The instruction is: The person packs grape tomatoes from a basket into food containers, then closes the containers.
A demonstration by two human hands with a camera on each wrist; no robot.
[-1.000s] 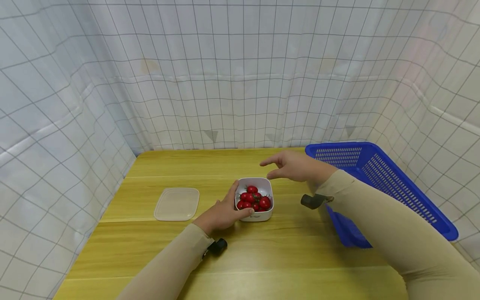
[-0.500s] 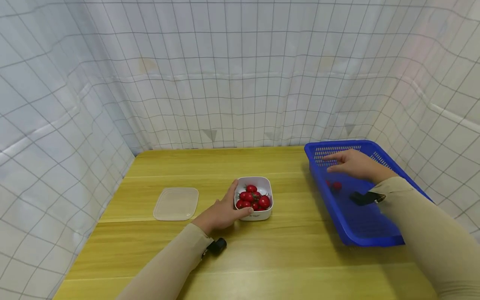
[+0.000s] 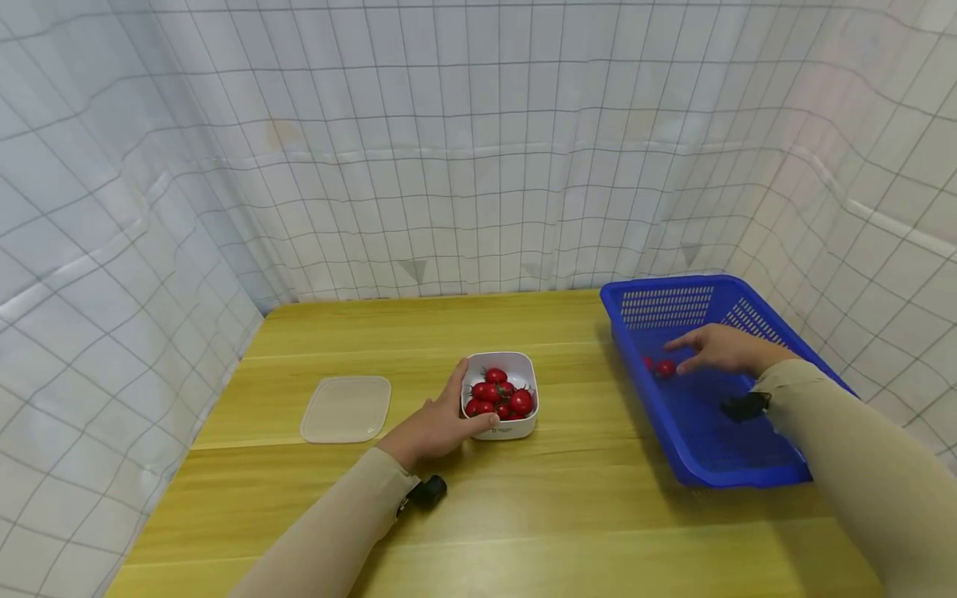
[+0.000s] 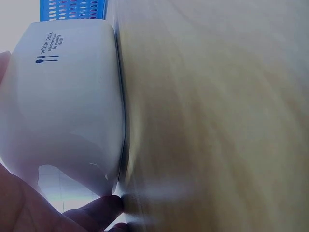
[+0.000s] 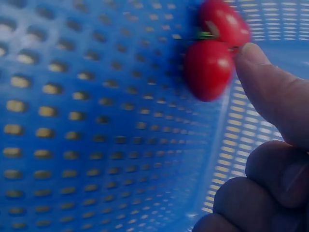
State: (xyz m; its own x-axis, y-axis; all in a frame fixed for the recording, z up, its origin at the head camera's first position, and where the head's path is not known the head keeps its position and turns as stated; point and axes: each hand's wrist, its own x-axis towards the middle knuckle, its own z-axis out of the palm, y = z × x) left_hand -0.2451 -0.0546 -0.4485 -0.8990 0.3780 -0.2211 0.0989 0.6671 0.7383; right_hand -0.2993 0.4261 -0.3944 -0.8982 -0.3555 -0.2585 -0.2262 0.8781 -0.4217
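A white bowl [image 3: 516, 427] of red cherry tomatoes [image 3: 499, 397] stands mid-table. My left hand [image 3: 443, 419] grips its left side, thumb on the near rim; in the left wrist view the bowl [image 4: 63, 96] fills the left, with my fingertips [image 4: 99, 209] at its base. My right hand [image 3: 710, 347] reaches into the blue basket [image 3: 748, 465], index finger stretched out and holding nothing, just beside a loose tomato [image 3: 664, 368]. In the right wrist view two tomatoes [image 5: 208, 70] lie on the basket floor [image 5: 96, 121], and one fingertip [image 5: 270, 92] is at the nearer one's edge.
A translucent lid [image 3: 346, 409] lies flat to the left of the bowl on the yellow wooden table [image 3: 523, 507]. White gridded cloth [image 3: 449, 166] walls in the back and both sides. The basket sits at the table's right edge.
My right hand swung from above the bowl over to the basket and lowered to its floor, where tomatoes now lie. The left hand kept its grip on the bowl.
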